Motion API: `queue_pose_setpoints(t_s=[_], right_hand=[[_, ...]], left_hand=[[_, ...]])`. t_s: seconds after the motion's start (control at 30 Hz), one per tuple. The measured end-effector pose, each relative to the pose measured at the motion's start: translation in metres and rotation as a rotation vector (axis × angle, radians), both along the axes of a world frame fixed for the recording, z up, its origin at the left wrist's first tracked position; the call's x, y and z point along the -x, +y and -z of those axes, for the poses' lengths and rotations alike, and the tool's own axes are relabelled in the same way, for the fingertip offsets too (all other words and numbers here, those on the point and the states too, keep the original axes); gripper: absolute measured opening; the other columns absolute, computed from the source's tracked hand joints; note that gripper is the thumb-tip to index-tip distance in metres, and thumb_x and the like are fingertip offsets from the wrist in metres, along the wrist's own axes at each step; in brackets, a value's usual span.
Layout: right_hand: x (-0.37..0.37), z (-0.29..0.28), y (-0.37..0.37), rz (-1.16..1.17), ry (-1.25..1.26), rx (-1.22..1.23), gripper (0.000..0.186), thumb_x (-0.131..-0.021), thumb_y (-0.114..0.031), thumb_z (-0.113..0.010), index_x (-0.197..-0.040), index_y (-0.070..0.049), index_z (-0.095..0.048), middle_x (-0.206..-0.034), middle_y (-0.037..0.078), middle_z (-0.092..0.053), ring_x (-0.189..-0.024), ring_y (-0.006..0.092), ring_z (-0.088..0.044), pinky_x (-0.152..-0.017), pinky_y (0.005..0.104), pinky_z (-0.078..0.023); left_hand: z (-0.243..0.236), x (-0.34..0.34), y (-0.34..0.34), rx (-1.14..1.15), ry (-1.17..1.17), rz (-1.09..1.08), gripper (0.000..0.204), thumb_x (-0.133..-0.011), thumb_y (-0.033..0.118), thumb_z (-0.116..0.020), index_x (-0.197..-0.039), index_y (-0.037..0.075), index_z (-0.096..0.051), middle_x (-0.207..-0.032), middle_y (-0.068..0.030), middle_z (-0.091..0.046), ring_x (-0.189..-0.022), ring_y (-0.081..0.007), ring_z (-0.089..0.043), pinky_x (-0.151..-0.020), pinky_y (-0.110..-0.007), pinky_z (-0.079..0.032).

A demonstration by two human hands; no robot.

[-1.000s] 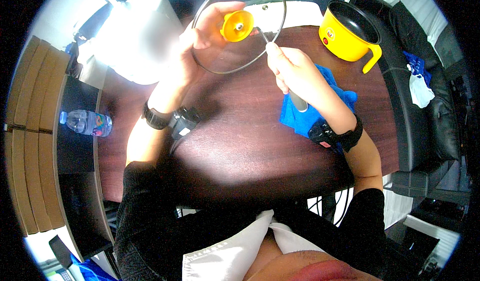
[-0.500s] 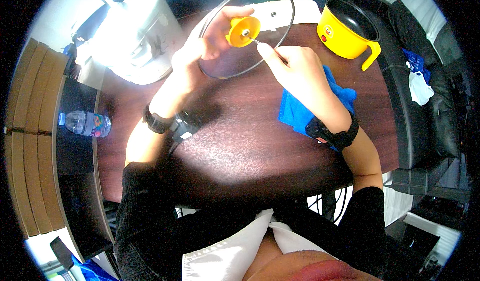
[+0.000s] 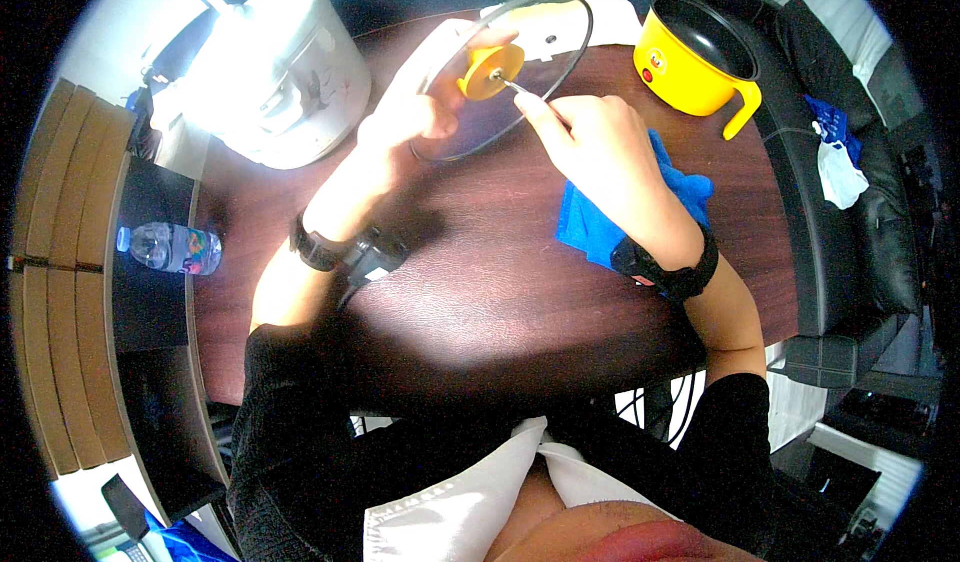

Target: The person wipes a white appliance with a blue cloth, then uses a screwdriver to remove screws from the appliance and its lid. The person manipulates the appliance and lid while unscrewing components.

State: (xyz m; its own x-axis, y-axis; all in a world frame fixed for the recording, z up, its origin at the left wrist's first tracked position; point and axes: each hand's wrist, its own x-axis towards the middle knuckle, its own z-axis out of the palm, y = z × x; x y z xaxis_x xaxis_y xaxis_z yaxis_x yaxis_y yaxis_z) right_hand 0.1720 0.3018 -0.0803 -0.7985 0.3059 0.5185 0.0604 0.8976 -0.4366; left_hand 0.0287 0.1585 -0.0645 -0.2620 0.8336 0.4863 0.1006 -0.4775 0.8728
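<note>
A round glass pot lid [image 3: 462,137] with a dark rim is held up, tilted, over the far middle of the table. My left hand [image 3: 425,112] grips it by its yellow knob [image 3: 484,74], seen partly through the glass. Pinched in my right hand [image 3: 590,132] is a thin metal tool [image 3: 513,86]. Its tip meets the small metal fastener at the middle of the knob. Most of the tool is hidden by my fingers, so its exact kind does not show. Below my right forearm lies a blue cloth [image 3: 590,224].
A yellow pot [image 3: 690,80] with a black inside stands at the far right. White cooker [image 3: 330,72] at far left, glaring with light. A black device with a cord [image 3: 375,254] lies by my left wrist. A water bottle [image 3: 175,248] rests at the left; a black sofa [image 3: 815,252] borders the right.
My left hand has tipped the lid more steeply and shifted it slightly right and nearer. The tool in my right hand stays at the knob's middle, and that hand has barely moved.
</note>
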Motion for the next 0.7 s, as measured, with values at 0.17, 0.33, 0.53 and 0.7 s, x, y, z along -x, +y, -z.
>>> queue_pose_setpoints(t_s=[0.17,0.33,0.53,0.7], right_hand=[[-0.001,-0.001,-0.001,-0.017,0.017,-0.035,0.056,-0.096,-0.042,-0.054,-0.059,-0.002,-0.064,-0.055,0.022,-0.058,-0.052,0.0398,-0.062,-0.05,0.0475,-0.05],[0.001,0.005,0.0,0.033,0.024,-0.163,0.054,-0.095,-0.042,-0.055,-0.059,-0.004,-0.066,-0.054,0.021,-0.059,-0.05,0.0387,-0.062,-0.049,0.0464,-0.051],[-0.001,0.002,-0.001,0.08,-0.003,-0.284,0.05,-0.094,-0.043,-0.056,-0.064,-0.006,-0.068,-0.054,0.018,-0.06,-0.05,0.0358,-0.063,-0.048,0.0437,-0.052],[-0.001,0.003,0.0,0.063,-0.01,-0.319,0.048,-0.093,-0.043,-0.058,-0.065,-0.007,-0.068,-0.055,0.016,-0.061,-0.051,0.0337,-0.064,-0.049,0.0423,-0.053]], left_hand=[[0.005,-0.001,-0.009,0.139,0.006,-0.048,0.072,-0.068,0.032,-0.057,-0.131,0.0,-0.047,-0.127,-0.0105,-0.051,-0.112,-0.018,-0.048,-0.1,-0.028,-0.034],[0.011,-0.001,-0.012,0.196,-0.002,-0.047,0.064,-0.071,0.031,-0.057,-0.128,0.002,-0.05,-0.126,-0.0087,-0.052,-0.11,-0.0156,-0.047,-0.097,-0.027,-0.034],[0.014,0.0,-0.01,0.217,-0.012,-0.046,0.056,-0.075,0.031,-0.056,-0.124,0.004,-0.053,-0.124,-0.0066,-0.052,-0.107,-0.0128,-0.046,-0.093,-0.024,-0.034],[-0.002,-0.01,-0.008,0.149,-0.014,-0.076,0.043,-0.081,0.024,-0.054,-0.119,0.004,-0.057,-0.125,-0.0049,-0.053,-0.111,-0.0141,-0.047,-0.097,-0.027,-0.035]])
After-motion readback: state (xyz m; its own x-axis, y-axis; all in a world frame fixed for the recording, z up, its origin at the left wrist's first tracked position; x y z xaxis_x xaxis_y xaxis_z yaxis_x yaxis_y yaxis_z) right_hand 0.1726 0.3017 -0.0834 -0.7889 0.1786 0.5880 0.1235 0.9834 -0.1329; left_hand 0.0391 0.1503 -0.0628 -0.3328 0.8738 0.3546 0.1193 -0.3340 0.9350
